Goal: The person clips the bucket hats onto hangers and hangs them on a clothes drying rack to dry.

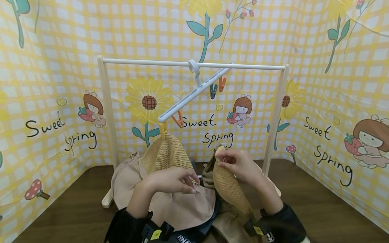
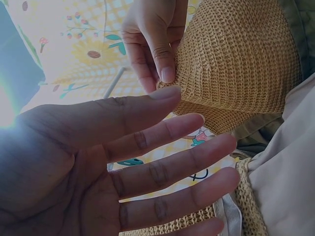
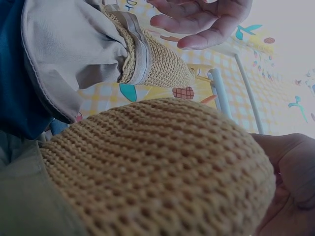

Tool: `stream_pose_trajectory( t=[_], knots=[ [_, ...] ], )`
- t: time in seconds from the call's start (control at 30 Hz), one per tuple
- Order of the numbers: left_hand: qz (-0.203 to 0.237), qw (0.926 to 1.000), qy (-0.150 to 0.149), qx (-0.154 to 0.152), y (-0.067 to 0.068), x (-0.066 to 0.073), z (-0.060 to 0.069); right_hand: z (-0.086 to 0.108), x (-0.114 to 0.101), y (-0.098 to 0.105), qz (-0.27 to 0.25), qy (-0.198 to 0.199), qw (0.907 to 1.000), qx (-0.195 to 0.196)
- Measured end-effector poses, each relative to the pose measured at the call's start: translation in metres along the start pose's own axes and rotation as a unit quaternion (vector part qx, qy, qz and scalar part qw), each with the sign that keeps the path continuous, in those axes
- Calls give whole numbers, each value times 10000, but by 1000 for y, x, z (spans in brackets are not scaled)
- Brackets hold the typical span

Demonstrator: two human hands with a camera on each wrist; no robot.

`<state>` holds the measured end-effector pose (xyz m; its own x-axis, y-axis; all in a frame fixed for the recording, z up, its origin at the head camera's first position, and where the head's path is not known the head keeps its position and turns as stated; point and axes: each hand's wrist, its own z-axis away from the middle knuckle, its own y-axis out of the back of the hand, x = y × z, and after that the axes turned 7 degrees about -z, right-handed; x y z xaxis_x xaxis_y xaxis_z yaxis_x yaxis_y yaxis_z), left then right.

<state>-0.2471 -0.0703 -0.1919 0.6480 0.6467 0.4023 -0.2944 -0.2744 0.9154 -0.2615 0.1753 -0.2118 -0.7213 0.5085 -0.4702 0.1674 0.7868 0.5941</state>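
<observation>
A woven straw hat with a pale pink brim [image 1: 127,182] hangs by its crown [image 1: 170,152] from a yellow clip [image 1: 163,130] on the white hanger [image 1: 194,92]. My right hand [image 1: 243,167] pinches the top of a second straw piece [image 1: 229,185], which has olive-brown cloth at its edge; the right wrist view shows its knit [image 3: 167,162] up close. My left hand [image 1: 170,182] is held in front of the pink-brimmed hat with fingers spread, and its palm [image 2: 88,162] is empty in the left wrist view.
The hanger hooks over a white rod [image 1: 146,62] on a wooden frame [image 1: 275,128]. Orange clips [image 1: 222,84] and a dark green clip [image 1: 213,91] hang from it. Dark blue cloth lies under the hats on the brown table [image 1: 70,199].
</observation>
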Motion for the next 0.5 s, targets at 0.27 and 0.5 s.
stream_pose_trajectory(
  t=[0.27, 0.5],
  knots=[
    [37, 10000, 39, -22, -1, 0, -1, 0, 0, -2, -177, 111, 9998, 48],
    [81, 10000, 33, -17, -1, -1, -1, -2, 0, 1, -370, 24, 9993, 4]
  ],
)
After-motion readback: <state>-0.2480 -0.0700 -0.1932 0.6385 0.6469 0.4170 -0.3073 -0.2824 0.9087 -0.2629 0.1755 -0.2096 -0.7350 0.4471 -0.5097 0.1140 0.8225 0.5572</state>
